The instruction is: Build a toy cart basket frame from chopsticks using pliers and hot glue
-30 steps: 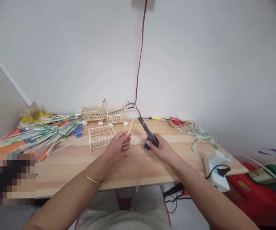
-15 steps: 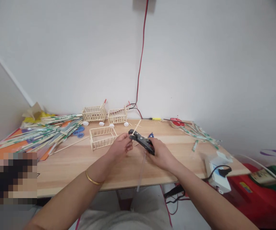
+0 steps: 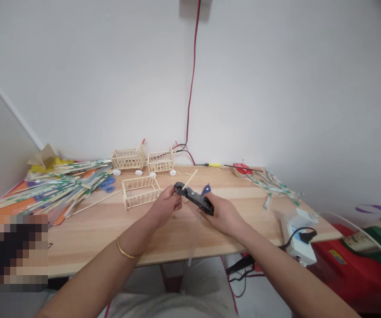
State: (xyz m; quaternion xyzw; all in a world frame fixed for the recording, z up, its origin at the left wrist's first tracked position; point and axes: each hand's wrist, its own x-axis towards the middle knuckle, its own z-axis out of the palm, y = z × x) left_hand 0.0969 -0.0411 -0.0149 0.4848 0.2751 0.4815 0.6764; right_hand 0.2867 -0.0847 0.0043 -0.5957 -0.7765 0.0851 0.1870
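Observation:
My left hand (image 3: 165, 205) pinches a thin wooden stick (image 3: 190, 179) that slants up to the right. My right hand (image 3: 221, 215) grips a black glue gun (image 3: 193, 198) with a blue trigger, its nozzle pointing left and touching the stick near my left fingers. A clear glue rod (image 3: 193, 238) trails down from the gun over the table's front edge. Just left of my hands stands an open stick-built frame box (image 3: 140, 191) on the wooden table (image 3: 111, 229).
Two small stick carts with white wheels (image 3: 144, 161) stand at the back by the wall. A heap of wrapped chopsticks (image 3: 44, 187) covers the left side, with blue caps (image 3: 107, 184) nearby. A white power strip (image 3: 296, 238) sits at the right edge; red-black wires (image 3: 190, 97) hang down the wall.
My right hand swung the glue gun down from pointing up and back until its nozzle met the stick in my left hand. My left hand stayed nearly in place.

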